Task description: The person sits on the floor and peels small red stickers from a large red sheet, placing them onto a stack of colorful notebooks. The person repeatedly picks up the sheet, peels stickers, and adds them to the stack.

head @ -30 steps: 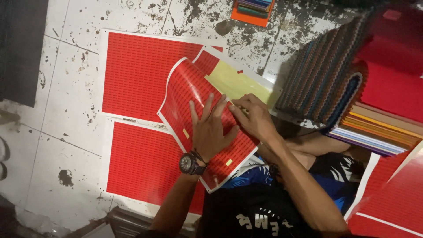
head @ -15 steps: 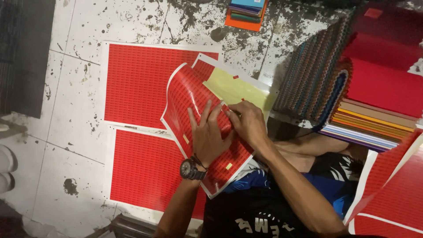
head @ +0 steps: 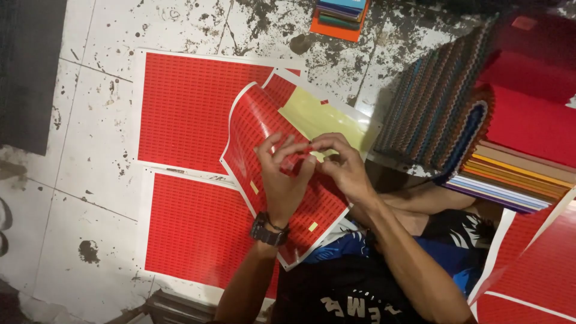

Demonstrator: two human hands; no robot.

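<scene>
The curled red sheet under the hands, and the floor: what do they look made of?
Red sheet: seems a glossy paper or thin film sticker sheet; it curls freely, and yellowish backing shows where the red is gone. Left hand and right hand pinch a small red piece off it. Floor: looks like white glazed tile, with grout lines and dark stains.

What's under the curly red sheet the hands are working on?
Under the curly red sheet a pale yellow sheet shows, with flat red sheets on the tiled floor beside it. Both hands hide the middle part.
</scene>
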